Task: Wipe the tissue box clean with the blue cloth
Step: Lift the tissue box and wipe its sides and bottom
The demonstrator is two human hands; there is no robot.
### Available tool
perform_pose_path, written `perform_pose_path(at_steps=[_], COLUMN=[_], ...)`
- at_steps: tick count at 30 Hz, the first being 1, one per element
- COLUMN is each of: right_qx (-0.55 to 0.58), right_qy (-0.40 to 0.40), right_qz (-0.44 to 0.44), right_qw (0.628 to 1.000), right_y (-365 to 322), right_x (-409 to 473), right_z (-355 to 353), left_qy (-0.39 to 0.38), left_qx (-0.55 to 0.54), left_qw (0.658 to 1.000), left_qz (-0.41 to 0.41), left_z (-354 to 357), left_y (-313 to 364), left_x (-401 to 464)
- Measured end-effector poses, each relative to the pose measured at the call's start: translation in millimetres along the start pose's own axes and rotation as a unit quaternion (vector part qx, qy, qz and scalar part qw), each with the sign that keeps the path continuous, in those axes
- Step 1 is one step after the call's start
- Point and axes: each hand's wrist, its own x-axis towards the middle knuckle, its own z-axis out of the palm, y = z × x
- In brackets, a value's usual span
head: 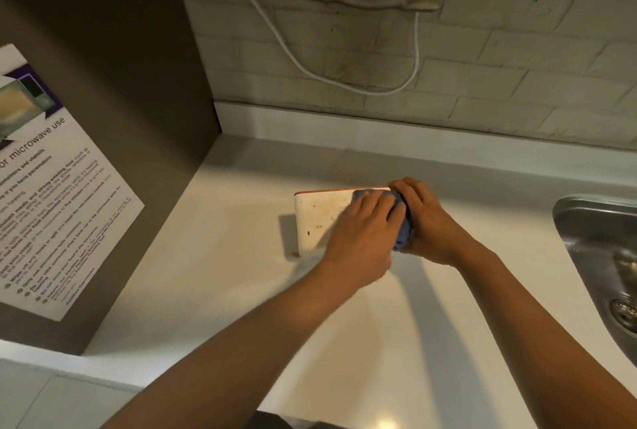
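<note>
A white tissue box [317, 218] with an orange top edge stands on the pale counter [206, 273]. Brown specks dot its front face. My left hand [365, 232] lies over the right half of that face, its fingers pressing on the bunched blue cloth [403, 228]. My right hand [427, 222] wraps around the box's right end, right against the cloth. The cloth shows between the two hands and just above my left fingers. The box's right end is hidden by the hands.
A steel sink [596, 249] with a drain sits at the right. A brown side panel with a microwave-use poster [51, 187] rises at the left. A white cable [286, 49] loops down the tiled back wall.
</note>
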Motion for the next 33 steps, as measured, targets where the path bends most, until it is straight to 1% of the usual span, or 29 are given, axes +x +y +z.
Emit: perform_pose_path(at_steps=[2, 3, 5, 7, 11, 15, 17, 19, 21, 22, 25, 28, 31, 33], right_qx=[-0.005, -0.009, -0.013, -0.012, 0.007, 0.003, -0.026, -0.089, -0.144, -0.154, -0.141, -0.129, -0.140, -0.158], right_qy=[0.004, 0.004, 0.002, 0.002, 0.004, -0.003, 0.000, 0.008, 0.012, 0.011, 0.009, 0.023, 0.023, 0.014], right_qz=[0.001, 0.002, 0.005, 0.008, 0.010, 0.014, 0.018, 0.017, 0.009, 0.010, 0.014, 0.004, 0.008, 0.002], right_qw=[1.000, 1.000, 1.000, 1.000, 1.000, 1.000, 0.999, 0.996, 0.989, 0.988, 0.990, 0.991, 0.990, 0.987], right_y=[-2, -2, -3, -2, -4, -6, -7, -11, -14, -15, -18, -21, -23, -23], right_x=[-1, 0, 0, 0, -1, 0, -1, -1, 2, 3, 6, 6, 6, 7], right_z=[0, 0, 0, 0, 0, 0, 1, 3, 4, 5, 9, 11, 11, 12], left_qy=[-0.032, -0.035, -0.024, 0.006, 0.066, 0.108, 0.115, 0.120, 0.148, 0.171, 0.226, 0.266, 0.274, 0.263], left_qx=[0.051, 0.060, 0.070, 0.065, -0.011, -0.064, -0.095, -0.110, -0.135, -0.161, -0.220, -0.221, -0.190, -0.191], left_qw=[0.998, 0.997, 0.997, 0.997, 0.998, 0.992, 0.988, 0.986, 0.980, 0.970, 0.932, 0.905, 0.896, 0.908], left_qz=[-0.030, -0.036, -0.038, -0.035, -0.003, 0.025, 0.029, 0.019, -0.019, -0.056, -0.178, -0.249, -0.292, -0.265], left_z=[12, 17, 21, 23, 22, 21, 21, 17, 5, -3, -26, -36, -23, -6], left_y=[7, 7, 7, 5, -3, -8, -11, -14, -18, -21, -42, -72, -90, -93], left_x=[6, 7, 5, 2, -8, -25, -36, -51, -67, -75, -96, -114, -121, -121])
